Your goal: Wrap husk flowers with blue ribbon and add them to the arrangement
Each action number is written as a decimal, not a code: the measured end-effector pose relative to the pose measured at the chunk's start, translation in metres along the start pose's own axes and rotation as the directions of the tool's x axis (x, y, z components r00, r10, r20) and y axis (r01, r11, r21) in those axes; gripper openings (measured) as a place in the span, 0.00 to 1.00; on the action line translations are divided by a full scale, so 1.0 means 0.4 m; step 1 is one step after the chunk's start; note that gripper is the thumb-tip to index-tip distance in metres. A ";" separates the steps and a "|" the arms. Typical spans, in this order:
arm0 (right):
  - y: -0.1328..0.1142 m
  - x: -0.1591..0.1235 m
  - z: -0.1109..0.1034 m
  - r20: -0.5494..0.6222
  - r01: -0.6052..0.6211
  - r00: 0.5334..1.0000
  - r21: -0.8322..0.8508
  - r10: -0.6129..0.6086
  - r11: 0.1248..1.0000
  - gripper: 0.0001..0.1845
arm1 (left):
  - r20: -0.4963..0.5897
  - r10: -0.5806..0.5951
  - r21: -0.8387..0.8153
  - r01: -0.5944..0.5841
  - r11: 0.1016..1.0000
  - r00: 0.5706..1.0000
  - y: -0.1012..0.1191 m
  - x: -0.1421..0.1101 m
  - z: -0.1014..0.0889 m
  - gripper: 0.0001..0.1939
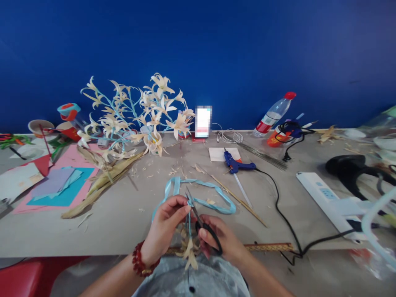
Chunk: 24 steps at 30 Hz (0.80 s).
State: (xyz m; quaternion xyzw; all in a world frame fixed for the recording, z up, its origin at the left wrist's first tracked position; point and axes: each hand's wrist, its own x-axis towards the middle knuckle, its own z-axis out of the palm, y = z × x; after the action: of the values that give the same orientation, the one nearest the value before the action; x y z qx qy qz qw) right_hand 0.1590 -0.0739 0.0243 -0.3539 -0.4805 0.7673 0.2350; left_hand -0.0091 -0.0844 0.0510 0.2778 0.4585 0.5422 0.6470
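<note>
Near the table's front edge, my left hand [167, 220] pinches the blue-wrapped stem of a pale husk flower [190, 253], which hangs with its petals downward. A pair of scissors [198, 215] with black handles is gripped in my right hand [221, 237]. Its blades point up and away, close to the fingertips of my left hand and the stem's upper end; whether they touch the stem I cannot make out. Just beyond my hands, a light blue ribbon [228, 209] lies in a loose loop on the table.
Blue-stemmed husk flowers [161, 103] stand at the back left, with dried husks [105, 181] and coloured paper [52, 198] before them. A blue glue gun [236, 163], a thin stick [235, 196], a tilted bottle [274, 115] and a power strip [324, 198] lie rightward. A phone [203, 121] stands behind.
</note>
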 end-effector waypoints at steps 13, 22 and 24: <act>0.014 0.018 0.000 -0.030 0.054 0.998 -0.003 -0.054 0.999 0.30 | -0.028 -0.027 -0.035 0.026 0.999 0.999 0.000 0.006 0.004 0.09; 0.008 0.023 0.002 -0.013 0.016 1.000 0.006 -0.016 1.000 0.31 | 0.018 -0.015 -0.038 0.016 0.999 1.000 0.000 0.009 -0.003 0.08; 0.016 0.027 0.001 -0.027 0.031 0.999 -0.011 -0.032 0.999 0.31 | 0.010 -0.019 -0.037 0.019 0.999 1.000 0.001 0.008 -0.004 0.08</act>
State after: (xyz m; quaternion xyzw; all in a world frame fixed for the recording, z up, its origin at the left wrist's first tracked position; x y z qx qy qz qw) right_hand 0.1516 -0.0693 0.0153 -0.3580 -0.4867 0.7560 0.2518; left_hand -0.0108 -0.0814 0.0495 0.2640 0.4481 0.5430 0.6593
